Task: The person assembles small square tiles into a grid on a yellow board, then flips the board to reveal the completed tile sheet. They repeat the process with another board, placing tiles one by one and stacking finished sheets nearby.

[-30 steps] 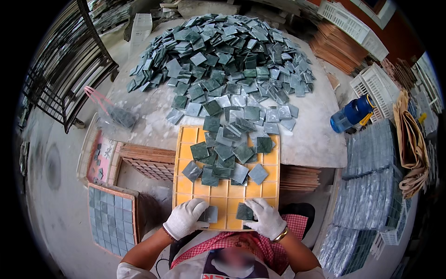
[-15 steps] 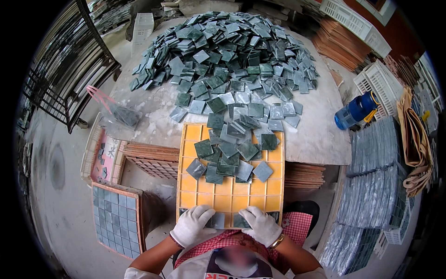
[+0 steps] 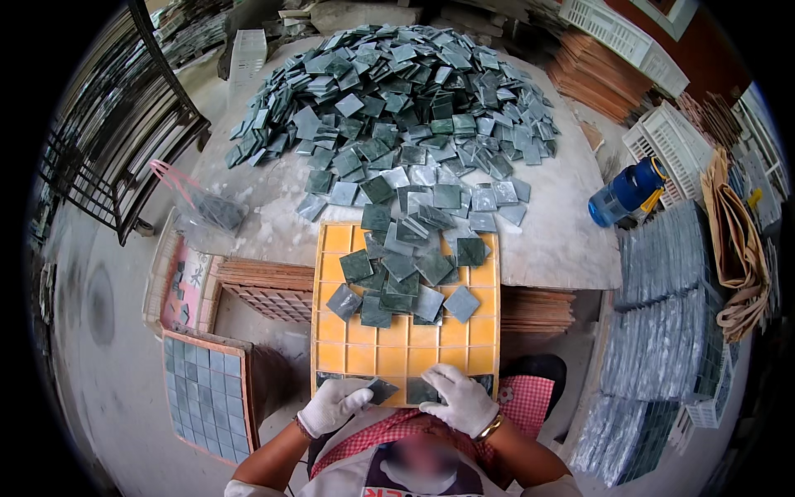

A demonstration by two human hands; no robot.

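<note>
My left hand, in a white glove, is closed on a dark green stone tile at the near edge of a yellow gridded tray. That tile sits askew to the grid. In the same near row, my gloved right hand rests with fingers spread at the right side of another dark tile. Its thumb lies at the tray's near edge. Parts of further tiles show beyond both hands. A loose heap of green-grey tiles covers the tray's far half.
A large tile pile stands on the pale table. At right are a blue bottle and wrapped tile stacks. A tile-filled tray sits at left, below a clear bag with pink handles.
My left hand has moved slightly left and down, and the tile at its fingers has turned askew. My right fingers have shifted slightly left. The whole view has moved a little.
</note>
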